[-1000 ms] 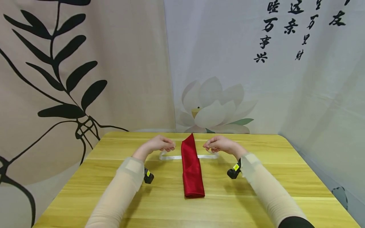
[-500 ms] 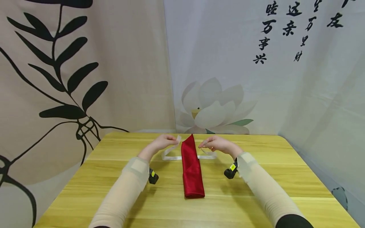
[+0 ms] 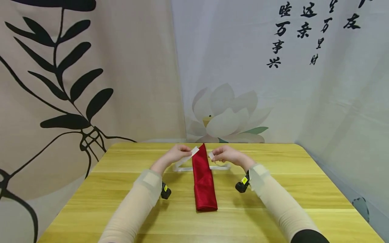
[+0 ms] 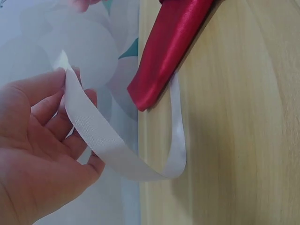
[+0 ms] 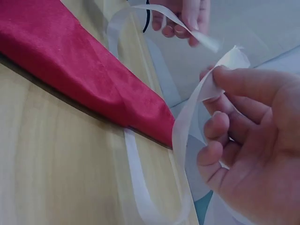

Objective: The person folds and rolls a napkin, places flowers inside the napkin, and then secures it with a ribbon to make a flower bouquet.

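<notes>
A long folded red satin cloth (image 3: 204, 184) lies lengthwise on the table, its pointed end at the far side. A white ribbon (image 3: 183, 169) runs crosswise under it, both ends lifted. My left hand (image 3: 176, 153) pinches one ribbon end between thumb and forefinger, left of the cloth's tip; the left wrist view shows this ribbon (image 4: 108, 145) curving down to the table. On the other side my right hand (image 3: 228, 155) pinches the opposite end, and its frayed tip (image 5: 234, 57) sticks out past the thumb. The two ribbon ends are apart, on either side of the cloth.
The yellow wooden table (image 3: 249, 219) ends just beyond the hands. Behind it hangs a pale curtain (image 3: 146, 67) printed with dark leaves, a lotus and writing. A small black wrist camera (image 3: 242, 186) sits under the right wrist, another (image 3: 165, 191) under the left.
Both hands have moved inward towards the cloth, raising the ribbon ends; the left end now reaches the cloth's upper part. The red cloth stays in place on the table.
</notes>
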